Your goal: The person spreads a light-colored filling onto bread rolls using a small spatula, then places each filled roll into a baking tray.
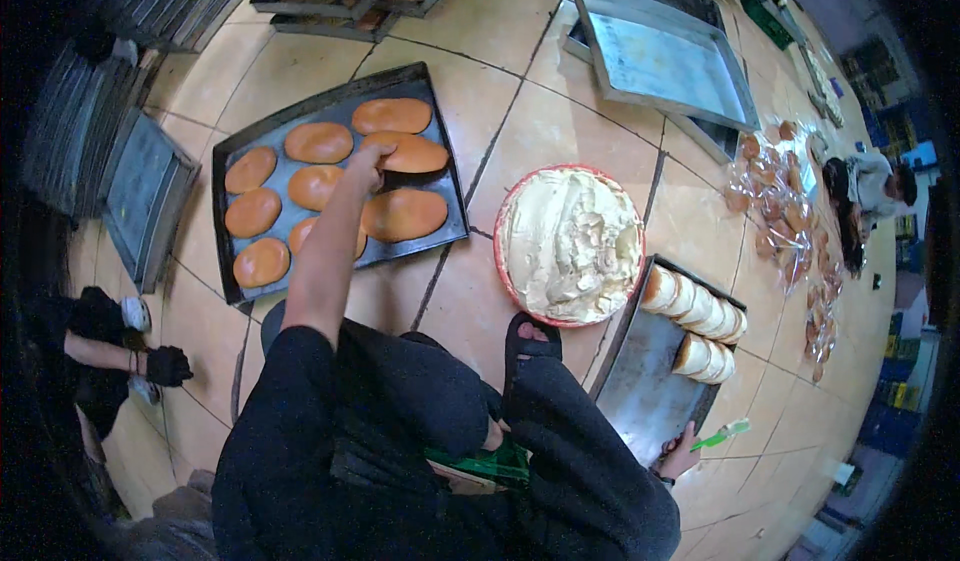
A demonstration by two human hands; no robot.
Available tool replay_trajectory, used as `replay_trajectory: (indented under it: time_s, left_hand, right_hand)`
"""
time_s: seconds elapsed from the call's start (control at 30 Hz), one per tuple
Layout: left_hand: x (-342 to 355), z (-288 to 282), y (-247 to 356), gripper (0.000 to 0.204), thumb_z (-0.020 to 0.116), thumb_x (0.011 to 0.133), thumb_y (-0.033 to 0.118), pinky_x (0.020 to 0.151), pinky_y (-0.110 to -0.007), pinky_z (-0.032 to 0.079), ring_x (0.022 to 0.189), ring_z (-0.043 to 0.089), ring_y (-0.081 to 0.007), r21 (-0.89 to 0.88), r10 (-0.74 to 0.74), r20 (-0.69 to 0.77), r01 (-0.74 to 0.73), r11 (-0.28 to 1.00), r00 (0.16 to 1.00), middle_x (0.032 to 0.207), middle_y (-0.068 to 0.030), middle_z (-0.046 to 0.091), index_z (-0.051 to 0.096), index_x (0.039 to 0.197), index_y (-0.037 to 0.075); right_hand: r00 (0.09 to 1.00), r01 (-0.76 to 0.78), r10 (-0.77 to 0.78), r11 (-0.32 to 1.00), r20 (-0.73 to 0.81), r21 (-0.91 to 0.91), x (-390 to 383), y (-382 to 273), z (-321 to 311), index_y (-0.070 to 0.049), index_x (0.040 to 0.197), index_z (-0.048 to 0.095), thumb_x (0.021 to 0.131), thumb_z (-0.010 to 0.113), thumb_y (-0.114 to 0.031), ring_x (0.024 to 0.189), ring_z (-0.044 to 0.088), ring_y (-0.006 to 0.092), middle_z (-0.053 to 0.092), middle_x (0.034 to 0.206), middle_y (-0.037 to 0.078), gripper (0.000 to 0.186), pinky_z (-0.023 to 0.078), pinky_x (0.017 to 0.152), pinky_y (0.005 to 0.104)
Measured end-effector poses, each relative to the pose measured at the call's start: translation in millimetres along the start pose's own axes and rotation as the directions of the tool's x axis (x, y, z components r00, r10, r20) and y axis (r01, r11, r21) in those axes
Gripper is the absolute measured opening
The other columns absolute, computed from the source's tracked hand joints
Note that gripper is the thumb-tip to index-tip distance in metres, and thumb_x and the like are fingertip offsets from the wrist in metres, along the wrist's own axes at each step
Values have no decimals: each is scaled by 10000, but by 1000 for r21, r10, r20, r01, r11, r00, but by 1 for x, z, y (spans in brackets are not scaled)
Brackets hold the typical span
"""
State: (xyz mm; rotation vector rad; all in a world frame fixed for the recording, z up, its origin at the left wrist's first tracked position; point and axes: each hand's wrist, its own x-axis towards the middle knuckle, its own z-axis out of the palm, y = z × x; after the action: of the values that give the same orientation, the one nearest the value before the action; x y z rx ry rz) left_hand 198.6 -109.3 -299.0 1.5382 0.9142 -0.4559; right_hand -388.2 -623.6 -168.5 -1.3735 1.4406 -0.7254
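Observation:
My left hand [367, 163] is closed on an oval brown bun [416, 154] at the right side of a dark baking tray [228, 261]. Several more glossy buns [318, 142] lie in rows on that tray. Down at the lower right, my right hand [681, 453] grips a green spreading spatula [712, 438], its tip whitish. That hand is beside the near edge of a second metal tray [650, 391], where cream-coated buns [695, 301] stand packed in two rows at the far right side. Between the trays sits a red-rimmed tub [503, 261] heaped with pale cream [570, 241].
Stacked trays [330, 1] stand at the back left, and empty metal trays [670, 56] at the back right. Bagged buns [785, 201] lie on the tiled floor to the right. A co-worker's black-gloved hand [168, 366] shows at left. My sandaled foot [532, 336] touches the tub's near side.

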Motion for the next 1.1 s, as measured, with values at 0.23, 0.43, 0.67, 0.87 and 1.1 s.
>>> replay_trajectory:
  time_s: [0.23,0.43,0.67,0.87,1.1]
  left_hand:
    - [-215,36,37,342,606,719,-103,1002,-476,443,1160,578,-369,58,816,524,-945,-323,-246,1099,-144,661,657,1022,47]
    - [-380,36,7,393,712,704,50,930,-432,497,1193,560,-353,-292,374,611,-638,-713,-698,1258,-133,591,695,1097,53]
    - [-449,49,6,634,708,822,111,947,-359,502,1169,569,-262,-320,455,867,-473,821,202,1361,-218,486,426,1382,10]
    - [-450,56,25,447,567,897,-12,701,-270,584,856,666,-140,-127,299,910,-493,860,288,1058,-146,666,479,1335,-25]
    - [-416,41,17,388,598,875,62,929,-410,535,1065,630,-291,-145,122,981,154,977,151,1186,-193,602,530,1237,-58]
  right_hand:
    - [780,-172,-22,953,625,249,-82,-117,142,-145,772,464,940,619,-171,375,287,32,352,533,-67,230,223,340,208]
    - [409,-209,-192,932,892,296,-128,-194,227,24,1200,577,918,625,-133,460,444,10,567,657,-44,327,350,407,170]
    - [439,291,-440,895,784,339,-134,-223,168,35,1092,650,851,714,-110,746,656,97,704,907,73,288,534,672,244]
    - [324,-134,-313,919,893,370,-123,-229,140,26,1263,559,847,700,-75,579,555,46,684,918,64,451,439,504,192]
    - [263,-197,-210,944,942,265,-84,-226,147,2,1284,464,920,527,-232,452,336,30,511,826,-8,437,272,392,188]
